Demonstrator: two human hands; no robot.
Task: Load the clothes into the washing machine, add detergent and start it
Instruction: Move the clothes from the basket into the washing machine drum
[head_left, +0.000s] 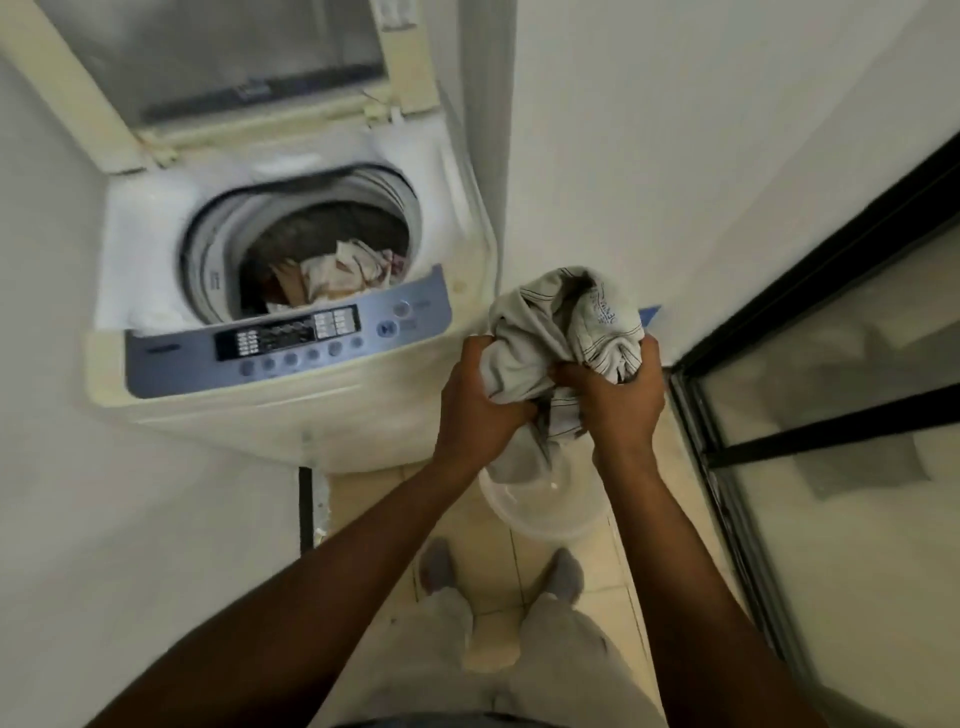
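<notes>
Grey garment (561, 322) with dark stitch lines; cream washing machine (291, 415), blue-grey control panel (291, 338).

A white top-loading washing machine (291, 291) stands far left with its lid (218, 67) raised and crumpled clothes (337, 275) in its drum, while a bunched grey stitched garment (561, 322) is held up just right of it.

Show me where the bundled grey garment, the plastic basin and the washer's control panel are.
grey garment (566, 312): head view, on the bunched cloth above both hands.
plastic basin (540, 514): head view, on its near rim.
control panel (291, 338): head view, on the dark display.
</notes>
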